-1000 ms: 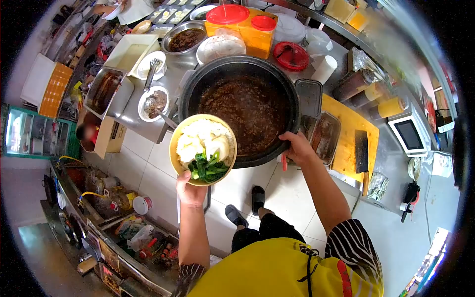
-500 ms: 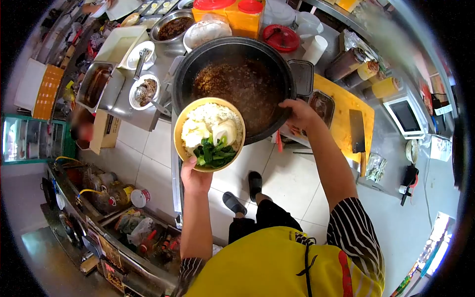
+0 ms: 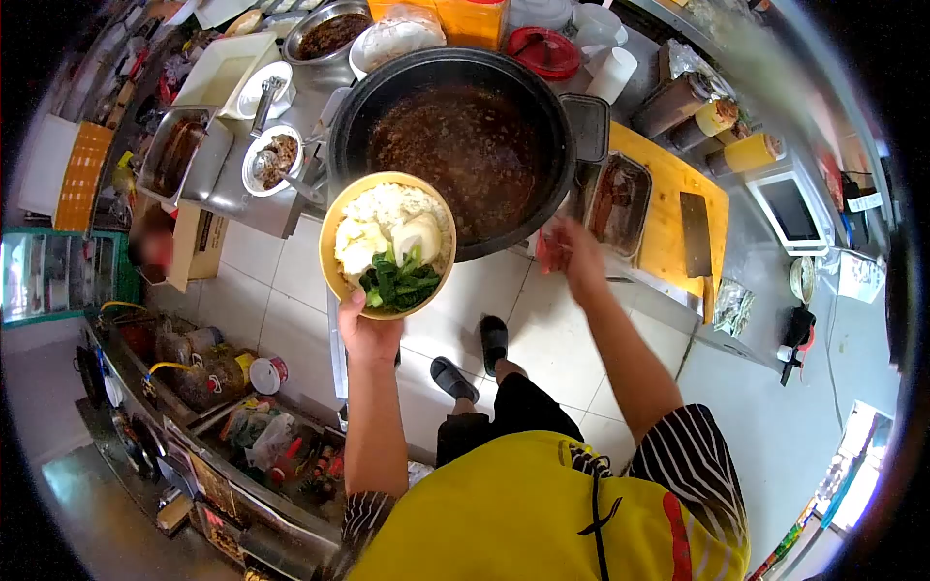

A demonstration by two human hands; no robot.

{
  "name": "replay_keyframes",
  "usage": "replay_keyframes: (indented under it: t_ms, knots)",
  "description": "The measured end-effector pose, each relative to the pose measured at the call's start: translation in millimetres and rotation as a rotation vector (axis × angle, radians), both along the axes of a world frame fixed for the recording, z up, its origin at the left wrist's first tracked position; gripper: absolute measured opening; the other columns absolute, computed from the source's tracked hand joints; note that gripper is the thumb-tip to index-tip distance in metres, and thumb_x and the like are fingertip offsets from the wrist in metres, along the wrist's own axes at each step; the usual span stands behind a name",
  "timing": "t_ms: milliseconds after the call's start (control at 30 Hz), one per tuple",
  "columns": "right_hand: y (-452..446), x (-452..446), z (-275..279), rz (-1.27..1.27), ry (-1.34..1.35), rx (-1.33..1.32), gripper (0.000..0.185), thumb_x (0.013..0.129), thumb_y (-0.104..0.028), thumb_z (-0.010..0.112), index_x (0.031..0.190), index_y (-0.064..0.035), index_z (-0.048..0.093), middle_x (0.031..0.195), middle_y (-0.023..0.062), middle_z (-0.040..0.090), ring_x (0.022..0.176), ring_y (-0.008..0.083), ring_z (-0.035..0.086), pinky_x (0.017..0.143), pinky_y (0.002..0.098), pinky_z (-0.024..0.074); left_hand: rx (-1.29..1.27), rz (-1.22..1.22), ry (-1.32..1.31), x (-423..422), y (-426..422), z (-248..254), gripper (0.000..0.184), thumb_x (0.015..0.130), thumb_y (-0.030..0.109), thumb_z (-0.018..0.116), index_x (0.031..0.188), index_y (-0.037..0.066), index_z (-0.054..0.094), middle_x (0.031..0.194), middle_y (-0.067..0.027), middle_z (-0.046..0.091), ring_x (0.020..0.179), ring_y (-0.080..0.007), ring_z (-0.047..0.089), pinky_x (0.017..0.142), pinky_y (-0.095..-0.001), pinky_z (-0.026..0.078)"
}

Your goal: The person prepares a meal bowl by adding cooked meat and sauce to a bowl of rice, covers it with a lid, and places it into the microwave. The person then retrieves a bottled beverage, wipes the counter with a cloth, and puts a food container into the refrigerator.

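Note:
My left hand (image 3: 370,334) grips the near edge of a tan bowl (image 3: 332,254), thumb over the rim. White rice (image 3: 387,200), two pale egg-like pieces (image 3: 417,239) and chopped green vegetables (image 3: 402,283) fill it. The bowl overlaps the near left rim of a large black pot (image 3: 351,126) of brown, chunky sauce (image 3: 455,160). My right hand (image 3: 579,259) is just off the pot's lower right side, beside a red item (image 3: 554,244) whose kind I cannot make out. Motion smears its fingers, so their hold is unclear.
A cleaver (image 3: 696,232) lies on the yellow cutting board (image 3: 659,174) at right, beside a metal tray (image 3: 620,208) of dark food. To the left stand a white bowl of minced food (image 3: 281,160) with a spoon and another white bowl (image 3: 254,95) with tongs.
My right hand has left the pot's right rim and moved down toward the red item. The bowl in my left hand has shifted slightly left in view. The pot's sauce looks more evenly mixed.

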State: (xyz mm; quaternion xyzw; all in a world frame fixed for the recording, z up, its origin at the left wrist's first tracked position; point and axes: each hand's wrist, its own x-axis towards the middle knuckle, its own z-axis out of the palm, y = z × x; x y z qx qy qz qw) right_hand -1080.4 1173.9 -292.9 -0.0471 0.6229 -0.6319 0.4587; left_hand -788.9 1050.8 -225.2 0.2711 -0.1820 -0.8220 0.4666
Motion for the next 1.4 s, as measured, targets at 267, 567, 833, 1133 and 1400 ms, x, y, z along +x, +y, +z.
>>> replay_keyframes:
  t_ms: [267, 567, 833, 1133, 1400]
  knots:
    - [41, 254, -81, 1.093, 0.602, -0.019, 0.032, 0.084, -0.006, 0.051, 0.114, -0.0013, 0.060, 0.123, 0.0177, 0.056, 0.113, 0.0317, 0.054, 0.098, 0.0427, 0.0433, -0.040, 0.015, -0.138, 33, 6, 8, 0.080, 0.069, 0.035, 0.069, 0.140, 0.014, 0.038, 0.129, -0.0096, 0.051, 0.119, -0.0300, 0.050, 0.094, -0.0457, 0.049]
    - [-16, 460, -243, 1.301, 0.717, -0.679, 0.061, 0.083, -0.036, 0.062, 0.135, -0.0080, 0.049, 0.149, 0.0146, 0.033, 0.140, 0.0331, 0.025, 0.117, 0.0527, 0.0117, -0.111, 0.306, -0.175, 175, 73, 41, 0.083, 0.071, 0.026, 0.070, 0.143, 0.009, 0.032, 0.137, -0.0141, 0.045, 0.123, -0.0317, 0.049, 0.101, -0.0481, 0.046]
    - [-34, 401, -102, 1.746, 1.645, -0.392, 0.079, 0.082, -0.060, 0.054, 0.143, -0.0128, 0.039, 0.152, 0.0097, 0.028, 0.143, 0.0326, 0.016, 0.115, 0.0553, 0.0096, -0.008, 0.428, -0.268, 275, 153, 45, 0.084, 0.068, 0.024, 0.071, 0.144, 0.014, 0.035, 0.139, -0.0125, 0.045, 0.124, -0.0324, 0.049, 0.102, -0.0492, 0.046]
    - [6, 356, -96, 1.717, 1.683, -0.178, 0.039, 0.078, -0.039, 0.062, 0.097, -0.0052, 0.069, 0.097, 0.0083, 0.060, 0.108, 0.0289, 0.050, 0.108, 0.0523, 0.0259, 0.147, 0.330, -0.125, 315, 173, 29, 0.081, 0.068, 0.021, 0.072, 0.140, 0.006, 0.038, 0.131, -0.0125, 0.053, 0.118, -0.0309, 0.053, 0.101, -0.0454, 0.045]
    - [-50, 313, -39, 1.363, 1.459, 0.117, 0.016, 0.085, -0.020, 0.056, 0.089, -0.0070, 0.065, 0.092, 0.0113, 0.060, 0.090, 0.0284, 0.060, 0.076, 0.0443, 0.0504, 0.179, 0.295, -0.082, 323, 156, 18, 0.080, 0.068, 0.019, 0.069, 0.140, 0.008, 0.037, 0.130, -0.0125, 0.052, 0.116, -0.0317, 0.054, 0.099, -0.0470, 0.046]
